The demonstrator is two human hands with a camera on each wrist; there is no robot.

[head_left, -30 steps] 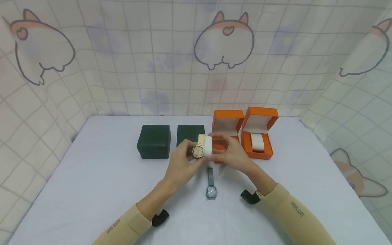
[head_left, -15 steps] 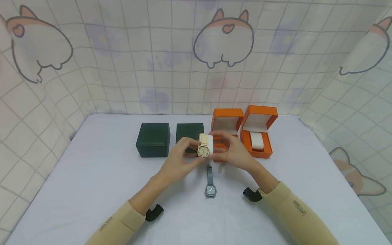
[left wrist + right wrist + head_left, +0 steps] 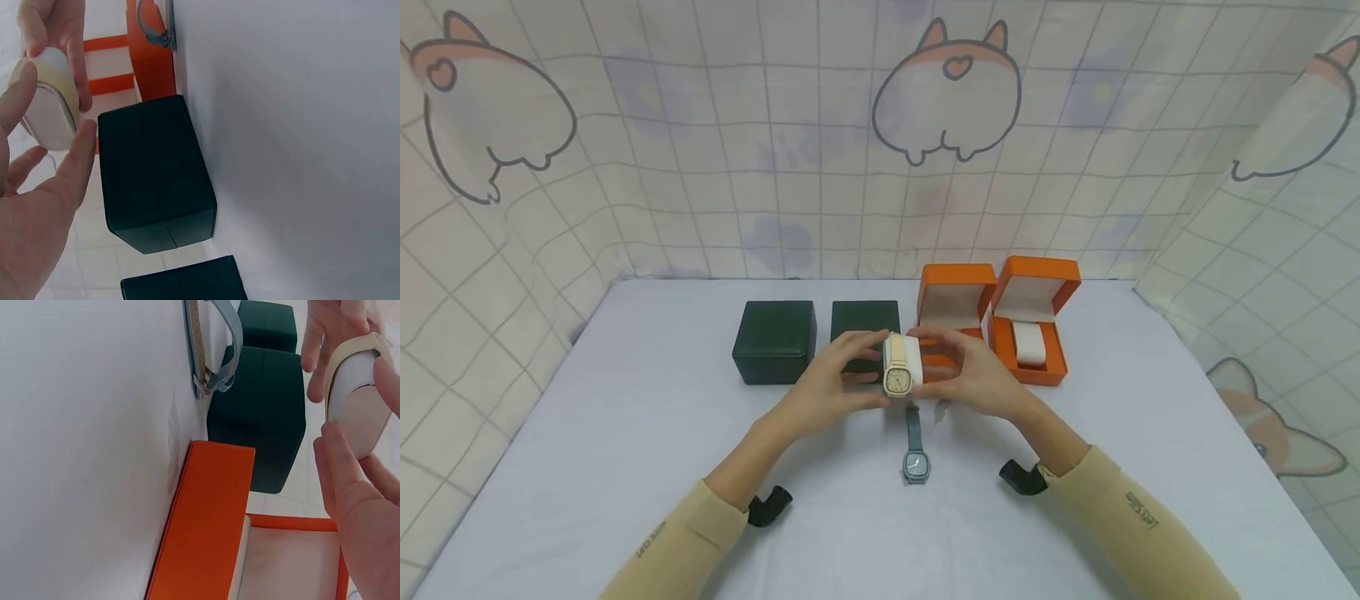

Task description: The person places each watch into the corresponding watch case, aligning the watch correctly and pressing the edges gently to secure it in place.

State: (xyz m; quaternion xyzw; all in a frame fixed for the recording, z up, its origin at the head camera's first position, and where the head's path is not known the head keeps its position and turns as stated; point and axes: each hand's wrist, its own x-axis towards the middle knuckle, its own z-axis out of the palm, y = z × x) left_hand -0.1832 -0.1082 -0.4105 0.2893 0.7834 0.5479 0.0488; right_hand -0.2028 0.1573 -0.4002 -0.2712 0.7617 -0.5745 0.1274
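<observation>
A gold-toned watch (image 3: 898, 380) wraps a white watch cushion (image 3: 913, 360), held above the table. My right hand (image 3: 973, 373) pinches the cushion from the right, thumb and fingers at opposite ends. My left hand (image 3: 827, 383) spreads its fingers around the watch's left side; in the right wrist view its fingertips look loose and partly apart from the strap. A grey-blue watch (image 3: 916, 462) lies on the white table below the hands. Behind my right hand stands an orange watch box (image 3: 957, 287) with its lid raised, its inside partly hidden.
A second orange box (image 3: 1041, 292), lid up, holds a white cushion (image 3: 1029, 344). To the left are a closed dark green box (image 3: 775, 342) and another green box (image 3: 863, 315), partly behind my left hand. A small clear scrap (image 3: 942, 412) lies near the grey-blue watch.
The gold-toned watch and cushion have turned to face the camera more squarely and shifted slightly right and down. My left fingers have straightened and loosened; my right hand keeps its hold.
</observation>
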